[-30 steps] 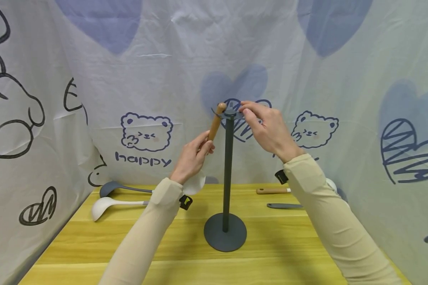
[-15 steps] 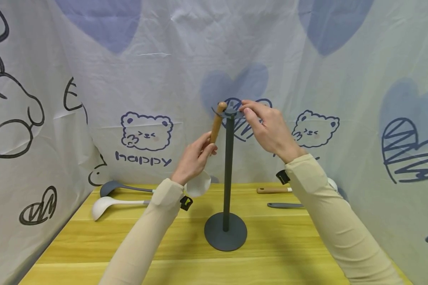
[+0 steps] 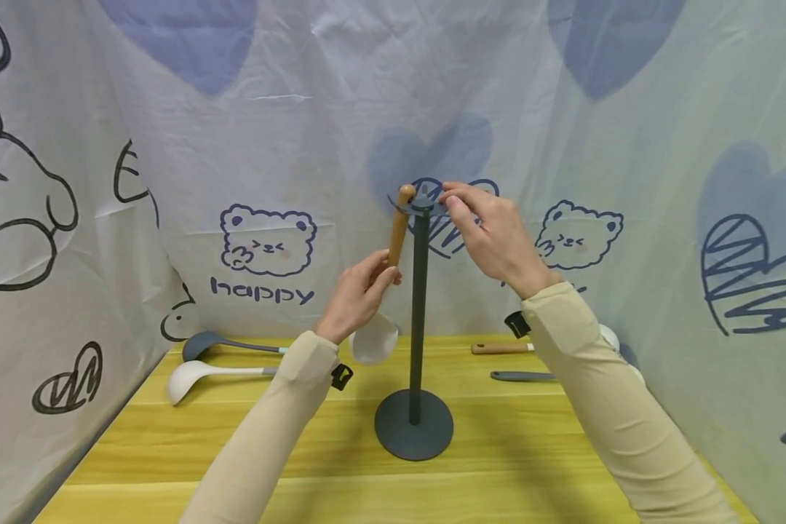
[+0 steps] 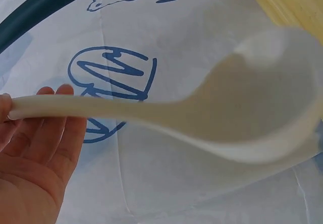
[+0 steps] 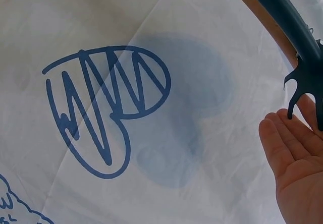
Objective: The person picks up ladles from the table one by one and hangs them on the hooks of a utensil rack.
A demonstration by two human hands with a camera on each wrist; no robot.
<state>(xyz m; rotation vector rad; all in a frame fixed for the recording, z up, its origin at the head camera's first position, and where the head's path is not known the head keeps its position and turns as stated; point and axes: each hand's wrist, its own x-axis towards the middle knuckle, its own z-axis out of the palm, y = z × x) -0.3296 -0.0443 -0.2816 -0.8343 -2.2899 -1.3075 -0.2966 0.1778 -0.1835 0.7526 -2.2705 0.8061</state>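
Observation:
My left hand [image 3: 356, 295] pinches a ladle [image 3: 375, 339] by its lower handle, with the wooden end [image 3: 399, 227] pointing up. In the left wrist view the ladle's white bowl [image 4: 262, 98] extends right, and fingers [image 4: 48, 133] lie behind its pale neck. The wooden end leans against the hooked top of a dark utensil stand [image 3: 419, 306]; whether a hook passes through it is hard to see. At the opposite side of that top, my right hand [image 3: 498, 236] holds a hook between thumb and fingers. In the right wrist view, the dark hooks [image 5: 305, 85] overlap its fingertips.
A dark ladle [image 3: 203, 346] and a white ladle [image 3: 190, 380] lie at the table's left. Right of the stand lie a wooden-handled utensil [image 3: 501, 348] and a grey-handled one [image 3: 522, 376], partly behind the right sleeve. A printed cloth [image 3: 340, 94] hangs behind.
My left hand has shifted slightly down and right along the ladle, whose white bowl has swung right towards the stand's pole. My right hand stays at the stand's top.

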